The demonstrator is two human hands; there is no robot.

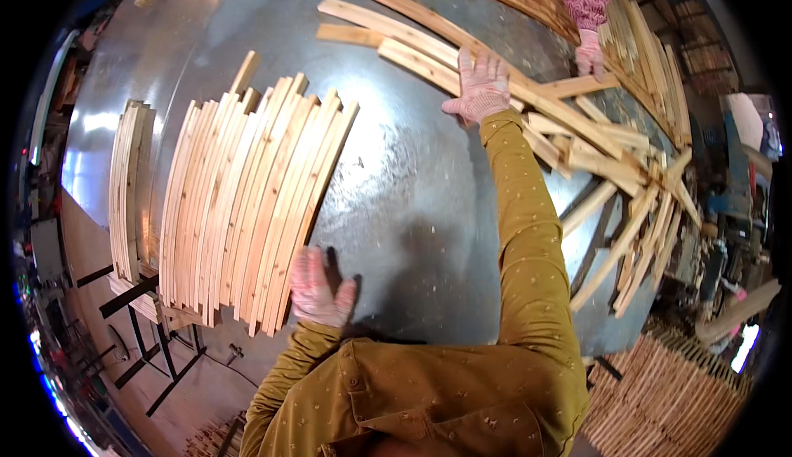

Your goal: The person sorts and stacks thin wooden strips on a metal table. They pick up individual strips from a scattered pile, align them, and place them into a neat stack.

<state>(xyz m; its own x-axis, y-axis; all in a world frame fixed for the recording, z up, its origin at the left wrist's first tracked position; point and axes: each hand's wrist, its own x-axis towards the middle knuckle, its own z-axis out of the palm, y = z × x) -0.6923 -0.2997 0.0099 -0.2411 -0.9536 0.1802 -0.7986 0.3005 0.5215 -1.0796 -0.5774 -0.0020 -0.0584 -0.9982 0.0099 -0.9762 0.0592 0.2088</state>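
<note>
My right hand (483, 87), in a pale pinkish knit glove, lies with spread fingers over a few long wooden strips (396, 24) at the far middle of the metal table (388, 226). Its fingers are not wrapped round any of them. My left hand (322, 290), gloved alike, is at the near right corner of a row of wooden strips (235, 201) set side by side. Its fingers are stretched out and the thumb stands apart; whether it touches the outermost strip I cannot tell. The far ends of that row are uneven.
Loose strips lie crossed in a pile (648, 181) at the right. A narrow stack of strips (125, 189) stands left of the row. Across the table a co-worker's gloved hand (589, 54) touches wood. Stacked slats (668, 391) sit below the table's near right edge.
</note>
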